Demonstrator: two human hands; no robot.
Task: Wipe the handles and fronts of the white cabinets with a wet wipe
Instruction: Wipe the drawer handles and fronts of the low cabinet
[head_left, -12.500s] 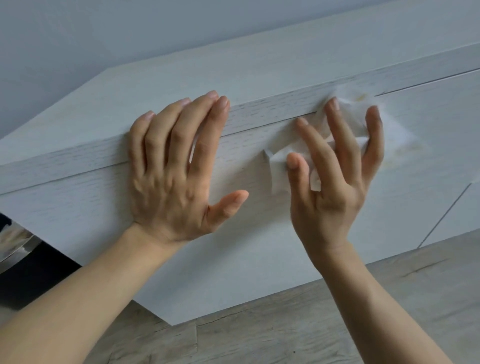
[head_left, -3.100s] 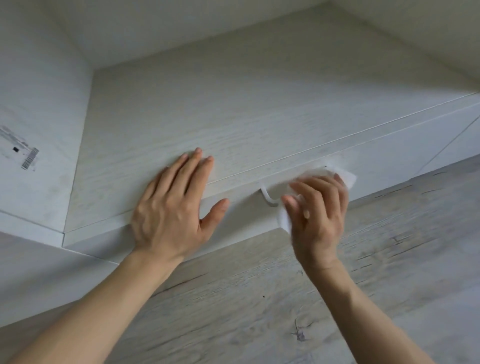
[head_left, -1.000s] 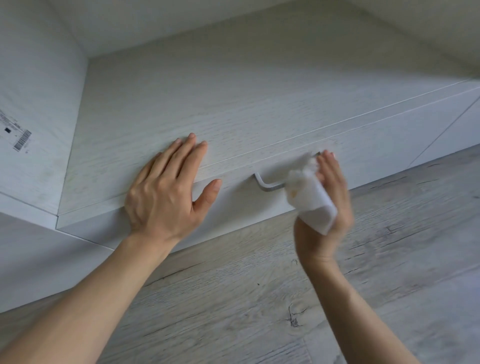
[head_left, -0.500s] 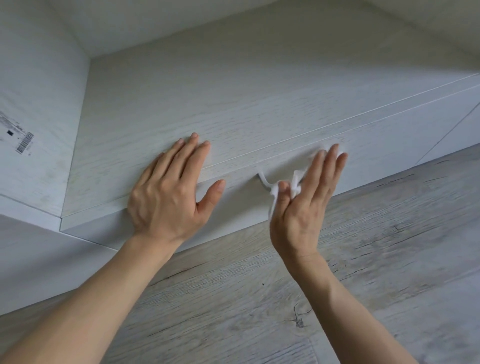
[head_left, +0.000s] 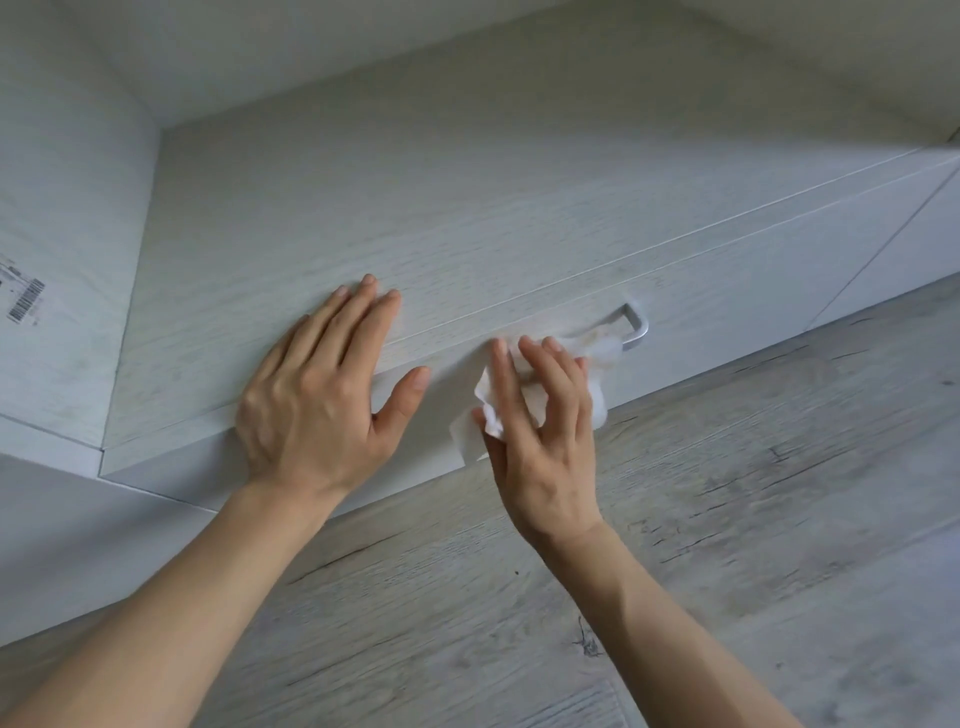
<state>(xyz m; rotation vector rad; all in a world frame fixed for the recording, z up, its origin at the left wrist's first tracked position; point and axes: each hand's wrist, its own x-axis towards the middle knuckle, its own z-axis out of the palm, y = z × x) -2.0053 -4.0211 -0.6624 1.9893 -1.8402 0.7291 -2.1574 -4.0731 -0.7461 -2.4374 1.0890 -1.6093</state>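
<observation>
Now left hand (head_left: 317, 410) flat on cabinet (head_left: 467, 182) — right hand (head_left: 540, 441) pinches wet wipe (head_left: 597, 347) against drawer front (head_left: 727, 291)

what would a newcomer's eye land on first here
Two bare hands in the middle: the left hand lies flat over the top front edge of the white cabinet, while the right hand holds a crumpled wet wipe against the drawer front, the wipe reaching the silver handle. At far left, a barcode sticker stands out on the side panel.
</observation>
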